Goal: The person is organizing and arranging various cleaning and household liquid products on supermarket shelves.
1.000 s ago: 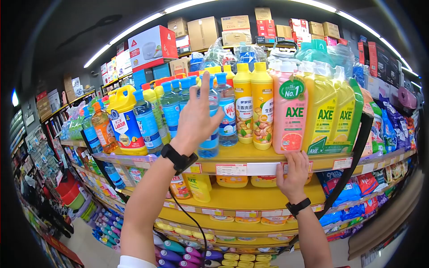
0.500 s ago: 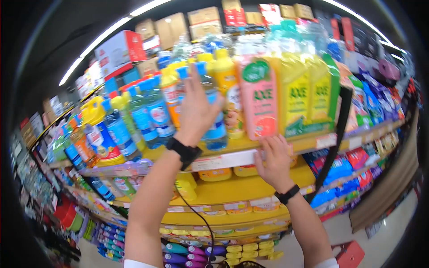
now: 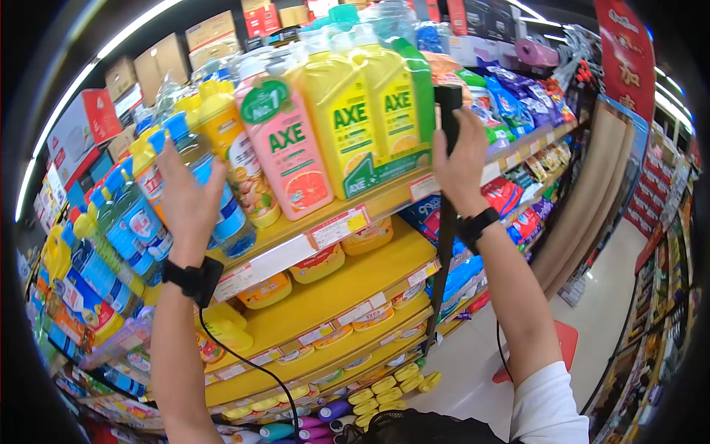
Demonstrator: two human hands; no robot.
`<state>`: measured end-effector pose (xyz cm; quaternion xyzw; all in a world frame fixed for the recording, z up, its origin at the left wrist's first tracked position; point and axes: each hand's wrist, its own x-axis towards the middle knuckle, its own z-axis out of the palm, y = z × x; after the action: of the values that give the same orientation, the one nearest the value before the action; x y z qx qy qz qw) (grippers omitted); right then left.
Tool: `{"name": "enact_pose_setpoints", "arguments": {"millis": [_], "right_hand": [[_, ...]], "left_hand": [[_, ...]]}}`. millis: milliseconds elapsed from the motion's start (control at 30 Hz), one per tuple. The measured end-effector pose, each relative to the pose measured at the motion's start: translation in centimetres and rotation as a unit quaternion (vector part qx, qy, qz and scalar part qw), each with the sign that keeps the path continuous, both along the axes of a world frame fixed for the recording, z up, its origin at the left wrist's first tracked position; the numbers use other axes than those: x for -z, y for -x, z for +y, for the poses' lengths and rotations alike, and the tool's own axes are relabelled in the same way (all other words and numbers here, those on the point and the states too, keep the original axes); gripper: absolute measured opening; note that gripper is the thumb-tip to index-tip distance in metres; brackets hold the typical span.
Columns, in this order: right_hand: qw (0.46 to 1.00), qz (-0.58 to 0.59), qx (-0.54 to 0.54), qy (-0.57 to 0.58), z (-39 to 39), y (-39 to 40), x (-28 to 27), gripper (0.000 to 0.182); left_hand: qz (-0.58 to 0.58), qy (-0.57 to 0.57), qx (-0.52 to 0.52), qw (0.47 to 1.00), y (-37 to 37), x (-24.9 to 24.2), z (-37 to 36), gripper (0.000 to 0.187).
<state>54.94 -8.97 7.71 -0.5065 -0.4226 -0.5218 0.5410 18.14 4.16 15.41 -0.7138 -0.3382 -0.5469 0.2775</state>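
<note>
My left hand [image 3: 190,203] is raised in front of the shelf, thumb apart from the fingers, overlapping a blue-capped bottle of clear blue liquid [image 3: 235,238] and partly hiding its neighbours. Just right of that bottle stands a yellow bottle [image 3: 244,159] with a fruit picture. A pink AXE bottle [image 3: 285,152] and yellow AXE bottles [image 3: 340,118] stand upright between my hands. At the right end of this row my right hand [image 3: 464,163] is up beside the black shelf post [image 3: 447,111], its thumb spread from the fingers and overlapping the post.
Lower yellow shelves [image 3: 333,303] hold orange-yellow tubs. Bagged goods [image 3: 510,107] fill the shelves beyond the post. A red stool-like object [image 3: 566,344] stands on the floor at right. A black cable [image 3: 255,366] hangs from my left wristband.
My view has swung right, so the bottles appear farther left. My right hand has left the shelf edge under the pink bottle and risen to the black post. My left hand stays among the blue-capped bottles.
</note>
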Motion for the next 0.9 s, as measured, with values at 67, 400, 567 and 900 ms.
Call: {"name": "enact_pose_setpoints", "arguments": {"millis": [67,400,567,900], "right_hand": [[0.996,0.049,-0.068,0.001,1.9,-1.6,-0.9,0.045],[0.950,0.281,-0.088,0.108,7.0,-11.8,2.8,0.063],[0.955,0.261,-0.098,0.107,7.5,-12.9,3.3,0.065],[0.957,0.254,-0.107,0.086,7.2,-11.7,3.3,0.058]], "left_hand": [[-0.006,0.048,-0.035,0.998,1.0,-0.3,-1.1,0.080],[0.034,0.038,0.044,0.998,4.7,1.9,-5.1,0.076],[0.079,-0.038,-0.036,0.996,10.0,3.1,-6.6,0.059],[-0.029,-0.020,-0.183,0.983,21.4,3.5,-8.2,0.057]]}}
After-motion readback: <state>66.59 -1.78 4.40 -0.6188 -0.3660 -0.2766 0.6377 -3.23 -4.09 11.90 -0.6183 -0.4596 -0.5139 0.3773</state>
